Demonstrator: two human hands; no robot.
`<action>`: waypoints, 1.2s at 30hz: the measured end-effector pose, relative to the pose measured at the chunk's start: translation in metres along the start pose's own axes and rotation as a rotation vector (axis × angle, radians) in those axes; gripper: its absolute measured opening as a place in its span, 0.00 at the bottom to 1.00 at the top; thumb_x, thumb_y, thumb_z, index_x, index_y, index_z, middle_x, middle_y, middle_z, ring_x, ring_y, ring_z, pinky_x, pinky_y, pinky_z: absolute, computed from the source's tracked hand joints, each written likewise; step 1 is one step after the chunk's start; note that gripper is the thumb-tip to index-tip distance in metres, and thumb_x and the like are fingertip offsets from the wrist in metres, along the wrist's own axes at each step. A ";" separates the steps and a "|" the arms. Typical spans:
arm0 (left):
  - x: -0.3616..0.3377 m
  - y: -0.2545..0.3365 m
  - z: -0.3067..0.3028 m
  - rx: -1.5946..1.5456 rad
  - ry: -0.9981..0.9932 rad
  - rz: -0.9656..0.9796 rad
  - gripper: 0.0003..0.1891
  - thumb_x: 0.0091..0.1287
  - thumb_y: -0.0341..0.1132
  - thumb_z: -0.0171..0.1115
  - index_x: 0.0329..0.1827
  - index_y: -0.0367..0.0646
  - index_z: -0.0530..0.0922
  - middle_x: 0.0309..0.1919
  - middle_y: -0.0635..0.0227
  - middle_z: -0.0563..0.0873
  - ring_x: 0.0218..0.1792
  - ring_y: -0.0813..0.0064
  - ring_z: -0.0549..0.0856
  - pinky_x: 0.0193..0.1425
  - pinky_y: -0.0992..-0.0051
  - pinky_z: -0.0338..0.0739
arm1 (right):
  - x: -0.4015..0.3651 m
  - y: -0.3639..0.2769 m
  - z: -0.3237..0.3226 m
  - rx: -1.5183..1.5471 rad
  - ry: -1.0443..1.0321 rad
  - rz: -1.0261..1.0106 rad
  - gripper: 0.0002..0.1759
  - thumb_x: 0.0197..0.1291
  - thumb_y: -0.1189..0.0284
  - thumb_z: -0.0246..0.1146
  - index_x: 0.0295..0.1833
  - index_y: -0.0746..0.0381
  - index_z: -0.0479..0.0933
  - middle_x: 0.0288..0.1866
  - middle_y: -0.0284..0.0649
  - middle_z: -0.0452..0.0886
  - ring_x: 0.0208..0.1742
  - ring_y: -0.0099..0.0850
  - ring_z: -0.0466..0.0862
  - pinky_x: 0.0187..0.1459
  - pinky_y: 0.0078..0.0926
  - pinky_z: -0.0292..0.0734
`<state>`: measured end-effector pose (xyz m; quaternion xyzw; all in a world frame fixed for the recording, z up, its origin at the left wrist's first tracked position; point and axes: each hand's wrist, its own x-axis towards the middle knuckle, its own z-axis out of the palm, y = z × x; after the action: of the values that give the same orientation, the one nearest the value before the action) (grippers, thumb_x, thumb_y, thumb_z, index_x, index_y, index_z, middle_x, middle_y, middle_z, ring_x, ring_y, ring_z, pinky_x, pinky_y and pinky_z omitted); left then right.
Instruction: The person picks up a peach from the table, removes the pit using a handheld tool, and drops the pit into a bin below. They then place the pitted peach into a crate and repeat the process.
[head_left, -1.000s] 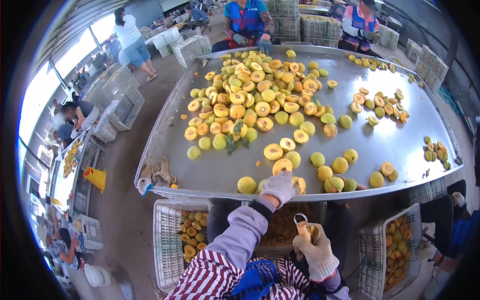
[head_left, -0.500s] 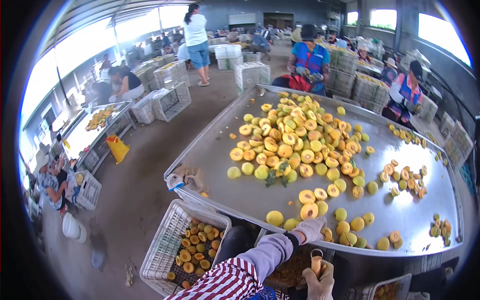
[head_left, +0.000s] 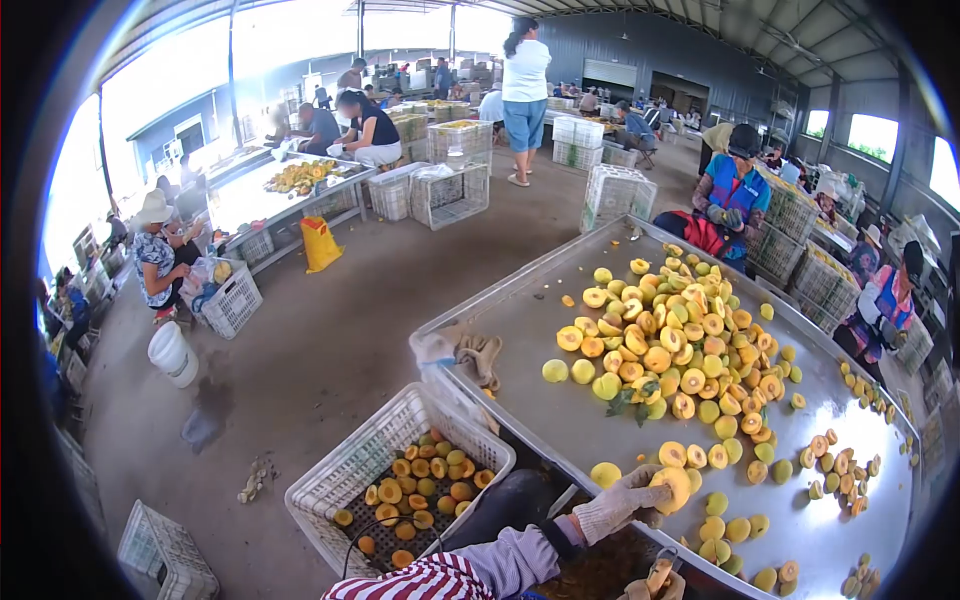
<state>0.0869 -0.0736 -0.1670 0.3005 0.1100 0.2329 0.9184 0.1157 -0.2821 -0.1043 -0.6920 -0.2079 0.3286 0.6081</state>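
My left hand point(head_left: 622, 502), in a pale knit glove, is closed on a peach half point(head_left: 671, 487), its yellow cut face showing, just above the near edge of the metal table point(head_left: 520, 345). Close by on the tabletop lie more halves and several whole-looking peaches point(head_left: 715, 528). At the bottom edge my gloved right hand point(head_left: 668, 588) grips a wooden-handled tool point(head_left: 659, 574) with a metal loop at its end; the frame cuts off most of this hand. A large heap of peach halves point(head_left: 690, 345) covers the middle of the table.
A white plastic crate point(head_left: 330, 470) with peach halves stands at the table's left. A crumpled glove point(head_left: 480, 358) lies on the table corner. Across the table sits a person in a blue vest point(head_left: 735, 195). A white bucket point(head_left: 173, 354) and a yellow bag point(head_left: 320, 245) are on the floor.
My left hand has picked up a peach half from the table's near edge. The view has swung left, so the table appears farther right and my right hand lower.
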 end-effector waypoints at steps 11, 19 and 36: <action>-0.058 0.032 0.044 0.296 0.086 0.086 0.23 0.70 0.34 0.70 0.66 0.47 0.74 0.53 0.71 0.83 0.44 0.82 0.84 0.38 0.82 0.82 | -0.005 -0.010 0.004 -0.199 -0.002 -0.134 0.24 0.58 0.72 0.74 0.58 0.69 0.78 0.34 0.40 0.84 0.32 0.24 0.82 0.38 0.24 0.80; -0.069 0.022 0.056 0.083 -0.109 0.105 0.25 0.77 0.41 0.60 0.72 0.41 0.70 0.61 0.59 0.81 0.60 0.68 0.82 0.68 0.68 0.75 | -0.016 -0.045 0.007 -0.260 -0.053 -0.146 0.23 0.63 0.69 0.70 0.60 0.69 0.77 0.32 0.46 0.85 0.29 0.32 0.85 0.36 0.27 0.81; -0.093 0.009 0.090 0.479 -0.025 0.268 0.28 0.82 0.50 0.51 0.70 0.33 0.71 0.61 0.55 0.83 0.60 0.68 0.82 0.69 0.68 0.75 | -0.021 -0.035 0.001 -0.659 -0.004 -0.399 0.15 0.62 0.69 0.71 0.49 0.63 0.76 0.23 0.47 0.80 0.24 0.45 0.86 0.27 0.37 0.81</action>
<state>0.0335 -0.1579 -0.0842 0.5240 0.1101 0.3158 0.7833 0.1042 -0.2900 -0.0658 -0.7958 -0.4342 0.1208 0.4045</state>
